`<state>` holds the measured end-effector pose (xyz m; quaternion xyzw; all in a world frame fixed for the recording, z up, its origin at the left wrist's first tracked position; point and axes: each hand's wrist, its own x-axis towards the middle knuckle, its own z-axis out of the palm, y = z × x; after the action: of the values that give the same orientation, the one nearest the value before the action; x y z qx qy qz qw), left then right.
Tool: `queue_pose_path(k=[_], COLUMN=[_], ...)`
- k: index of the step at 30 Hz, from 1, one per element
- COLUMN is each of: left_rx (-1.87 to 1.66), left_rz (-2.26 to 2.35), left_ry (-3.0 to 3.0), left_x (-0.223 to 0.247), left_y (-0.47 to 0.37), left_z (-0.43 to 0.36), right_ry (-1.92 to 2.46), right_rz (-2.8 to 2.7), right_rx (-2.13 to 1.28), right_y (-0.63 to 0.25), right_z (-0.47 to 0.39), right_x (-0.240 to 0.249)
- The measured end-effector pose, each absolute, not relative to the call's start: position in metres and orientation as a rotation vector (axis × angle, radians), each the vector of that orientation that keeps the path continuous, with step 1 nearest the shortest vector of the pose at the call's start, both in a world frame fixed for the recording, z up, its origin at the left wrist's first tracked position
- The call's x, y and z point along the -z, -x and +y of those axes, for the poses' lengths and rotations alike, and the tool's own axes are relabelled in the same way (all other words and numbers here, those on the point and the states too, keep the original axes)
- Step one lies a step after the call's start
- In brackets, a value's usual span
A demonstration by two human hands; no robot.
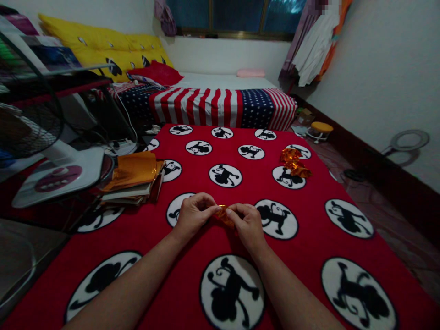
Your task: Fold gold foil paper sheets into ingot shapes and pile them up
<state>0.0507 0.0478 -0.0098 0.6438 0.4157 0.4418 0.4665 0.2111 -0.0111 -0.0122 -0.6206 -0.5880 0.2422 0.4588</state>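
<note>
Between my two hands is a small piece of shiny orange-gold foil paper (225, 219), partly hidden by the fingers. My left hand (195, 214) pinches its left end between thumb and forefinger. From the other side, my right hand (246, 221) pinches it too. Both hands are just above the red cloth (185, 279) printed with black monkey figures in white circles. A stack of orange-gold foil paper sheets (135, 172) lies to the left of my hands. Farther off at the right, crumpled or folded gold foil pieces (295, 162) rest on the cloth.
A white fan base (62, 176) stands at the left beside a cluttered desk (68, 87). Beyond the red cloth is a bed with a striped, starred cover (213, 105). On the floor at the right are a yellow-topped stool (322, 128) and a ring-shaped stand (410, 140).
</note>
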Motion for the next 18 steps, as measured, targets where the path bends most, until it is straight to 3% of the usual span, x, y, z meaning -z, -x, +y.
queue_pose_path(k=[18], left_rx=[-1.01], left_rz=[0.96], left_ry=[-1.545], left_x=[0.0097], left_y=[-0.0494], left_z=[0.0486], right_ry=[1.468], right_rz=[-1.466], right_rx=[-0.558], right_y=[-0.2085], right_z=[-0.0102], right_x=[0.0073])
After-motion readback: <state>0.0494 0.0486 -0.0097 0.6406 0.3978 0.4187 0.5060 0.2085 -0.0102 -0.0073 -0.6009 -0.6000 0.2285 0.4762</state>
